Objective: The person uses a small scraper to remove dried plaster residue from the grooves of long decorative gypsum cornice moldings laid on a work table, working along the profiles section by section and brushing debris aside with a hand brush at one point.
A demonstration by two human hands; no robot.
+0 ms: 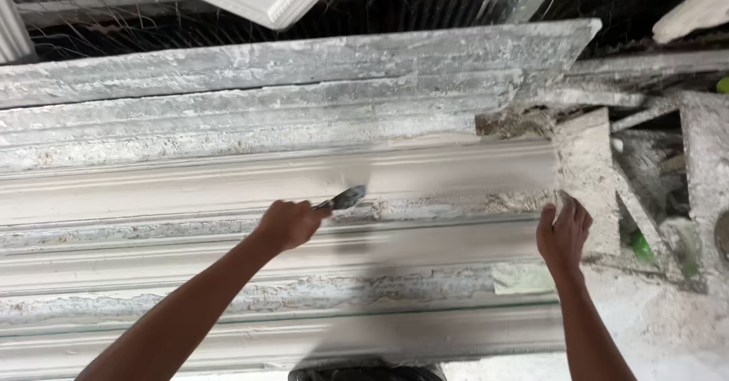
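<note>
Two bare hands over long white ridged plaster mouldings [190, 191]: left hand [287, 224] clamped on a grey-bristled brush [343, 198]; right hand [563, 228] closed on the moulding's end.

You have a long plaster-crusted grey workbench [228, 70] spanning nine to three o'clock — long white ridged plaster moulding strips [190, 184] lie along it, with a pale green patch [522, 278] at four o'clock.

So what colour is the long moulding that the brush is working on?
Pale off-white, the moulding under the brush; seen in the head view.
</note>
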